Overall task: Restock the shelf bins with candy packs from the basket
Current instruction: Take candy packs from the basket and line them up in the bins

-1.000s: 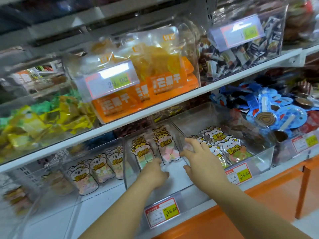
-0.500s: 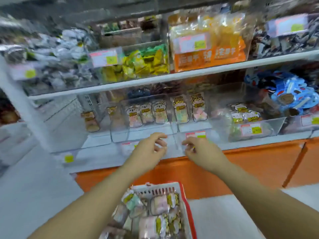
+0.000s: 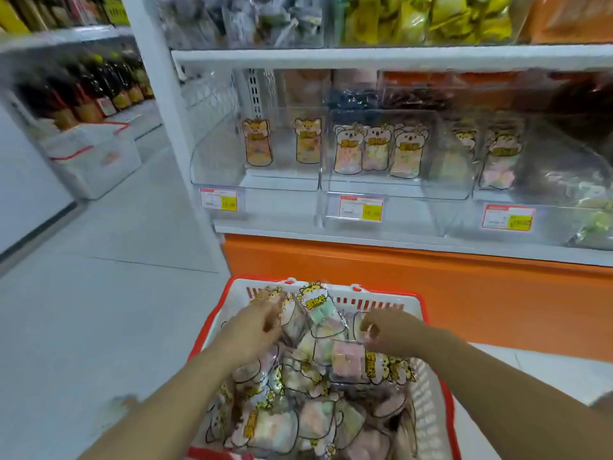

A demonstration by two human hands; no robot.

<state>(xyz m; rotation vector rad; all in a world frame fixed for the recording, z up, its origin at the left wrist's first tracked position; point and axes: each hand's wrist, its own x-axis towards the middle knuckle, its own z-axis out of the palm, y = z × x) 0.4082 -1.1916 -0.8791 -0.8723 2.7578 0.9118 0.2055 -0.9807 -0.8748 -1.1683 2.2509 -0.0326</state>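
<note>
Store shelf (image 3: pixel 381 240) bins (image 3: pixel 394 191), three, show two, three and two packs (image 3: pixel 376 149); over one basket (image 3: pixel 428 393), right hand (image 3: pixel 391 332) pinches a pack (image 3: pixel 348 358), left hand (image 3: pixel 255 330) grip unclear.

Along the front edge of the lower shelf (image 3: pixel 365 239): 3 clear bins and 3 price tags (image 3: pixel 219 199), 1 tag per bin. In the left bin (image 3: pixel 212 161): 2 candy packs (image 3: pixel 257 142), upright by the back wall. In the middle bin (image 3: pixel 381 192): 3 packs. In the right bin (image 3: pixel 564 167): 2 packs plainly seen, anything further too blurred to count. On the floor below the shelf edge: 1 red-rimmed basket (image 3: pixel 371 303), heaped with well over 10 packs, too jumbled for an exact figure. Over that heap: 2 grips, 1 left grip (image 3: pixel 262 327) and 1 right grip (image 3: pixel 388 330). Further left on the floor: white spare baskets (image 3: pixel 99 161), stacked, number unclear.
</note>
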